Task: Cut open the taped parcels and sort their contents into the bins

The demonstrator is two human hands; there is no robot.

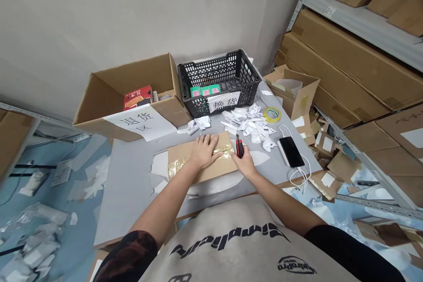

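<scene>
A flat cardboard box [185, 152] sealed with shiny tape lies in front of me on the grey table. My left hand [204, 152] rests flat on its top with the fingers stretched out. At the box's right end, my right hand [245, 162] is closed around a red and black box cutter [239, 146], whose tip points away from me. Under and around the box, white sheets [214, 188] stick out. Behind it lie crumpled white paper scraps [249, 123].
An open carton [128, 75] with a red box inside stands back left, beside a black plastic crate [218, 68] holding green packs. A tape roll [272, 114] and a phone [291, 152] with a white cable lie right. Shelves of cartons [346, 75] stand at the right.
</scene>
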